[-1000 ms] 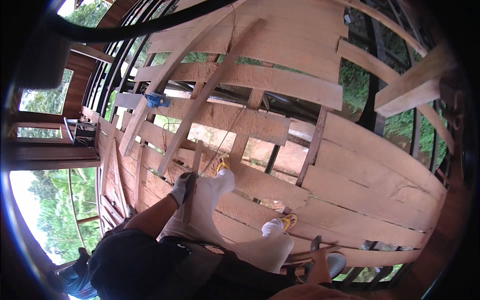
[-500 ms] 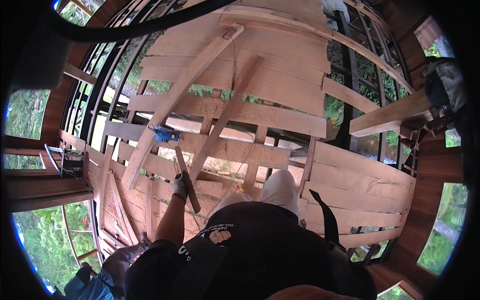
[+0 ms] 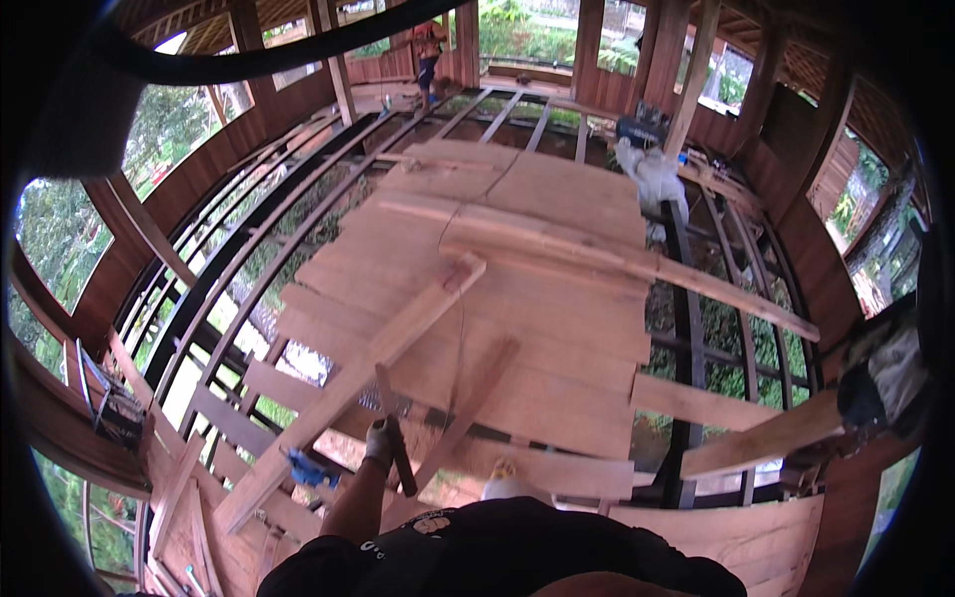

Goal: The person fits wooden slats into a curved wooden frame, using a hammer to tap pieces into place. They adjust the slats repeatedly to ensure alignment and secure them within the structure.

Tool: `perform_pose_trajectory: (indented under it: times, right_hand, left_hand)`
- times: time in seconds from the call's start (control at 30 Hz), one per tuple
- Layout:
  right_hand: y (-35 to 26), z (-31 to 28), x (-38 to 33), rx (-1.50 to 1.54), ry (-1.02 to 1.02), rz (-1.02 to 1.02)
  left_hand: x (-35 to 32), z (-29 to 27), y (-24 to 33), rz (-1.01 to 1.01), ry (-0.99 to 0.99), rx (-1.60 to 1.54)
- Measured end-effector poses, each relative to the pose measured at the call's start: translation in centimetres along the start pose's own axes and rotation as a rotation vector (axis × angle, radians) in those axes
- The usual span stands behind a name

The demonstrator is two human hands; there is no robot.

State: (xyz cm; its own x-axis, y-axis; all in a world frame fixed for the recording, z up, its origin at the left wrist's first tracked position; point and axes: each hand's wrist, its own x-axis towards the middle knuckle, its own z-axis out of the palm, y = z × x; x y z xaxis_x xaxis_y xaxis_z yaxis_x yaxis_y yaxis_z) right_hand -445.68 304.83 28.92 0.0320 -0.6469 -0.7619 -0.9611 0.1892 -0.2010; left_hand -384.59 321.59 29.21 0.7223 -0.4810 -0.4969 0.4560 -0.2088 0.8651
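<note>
My left hand (image 3: 379, 444), in a light glove, grips a dark narrow tool (image 3: 396, 438) that runs from above the fingers down past the wrist. It hovers over loose wooden planks (image 3: 557, 298) laid across black steel floor beams (image 3: 686, 328). A long plank (image 3: 368, 368) lies diagonally just left of the hand, with a small blue object (image 3: 308, 468) beside its lower end. A thin string (image 3: 463, 328) runs over the boards. My right hand is hidden. The toe of a white boot (image 3: 505, 490) shows below the hand.
Open gaps between the beams show greenery below. A white sack (image 3: 647, 174) lies at the far edge of the planking. Another person (image 3: 430, 50) stands far back; someone's clothing (image 3: 885, 378) shows at the right. Wooden posts and railings ring the floor.
The view has swung upward, so more of the planked floor and far posts show. My left hand keeps hold of the dark tool and sits lower in the picture.
</note>
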Motion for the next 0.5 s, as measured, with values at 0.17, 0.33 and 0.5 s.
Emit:
perform_pose_trajectory:
  times: [0.17,0.33,0.5]
  right_hand:
    - [-10.9,-13.0,4.2,-0.117,-0.075,-0.025]
    - [-16.9,-20.3,14.7,0.259,0.249,-0.033]
    - [-18.0,-25.5,25.9,0.283,0.607,-0.311]
  left_hand:
    - [11.7,0.8,-1.0,0.007,0.209,0.104]
    - [15.9,1.1,-5.7,-0.178,0.356,0.663]
    - [18.8,7.6,-7.2,-0.351,0.059,1.298]
